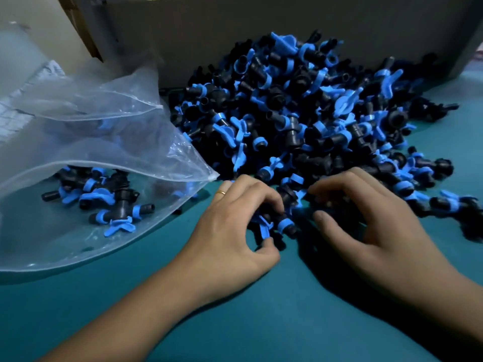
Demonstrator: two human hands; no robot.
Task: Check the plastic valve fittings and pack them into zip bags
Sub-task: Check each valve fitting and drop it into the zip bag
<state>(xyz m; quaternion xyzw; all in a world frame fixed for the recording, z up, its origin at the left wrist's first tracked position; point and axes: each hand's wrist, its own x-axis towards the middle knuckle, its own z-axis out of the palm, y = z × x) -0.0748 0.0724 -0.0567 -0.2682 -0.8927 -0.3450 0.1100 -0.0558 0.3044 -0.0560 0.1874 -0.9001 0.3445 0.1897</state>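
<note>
Head view is given over a teal table (pixel 261 322), on which a large heap of black and blue valve fittings (pixel 300 113) is spread from the middle toward the far and right edges, piled against a grey cardboard wall (pixel 261 35) at the far edge. Near the left edge a clear zip bag (pixel 91 152) is laid with its mouth gaping toward the heap; a small group of packed fittings (pixel 104 202) can be seen through the plastic, lying on the bag's lower layer. The bag's corner reaches just beside the heap's near left fringe. At the near fringe of the heap both hands are set close together, palms down. The left hand (pixel 235 226), on which a ring (pixel 222 192) is worn, is curled, and one fitting (pixel 277 226) with a blue band and a blue wing handle is pinched between its thumb and fingers, held low over the table and just apart from the heap's edge. The right hand (pixel 371 226) is arched over the fringe with its fingers bent down among the fittings; the fingertips are blurred and partly hidden, so whether anything is grasped by it cannot be told. Both forearms are stretched in from the near edge.
</note>
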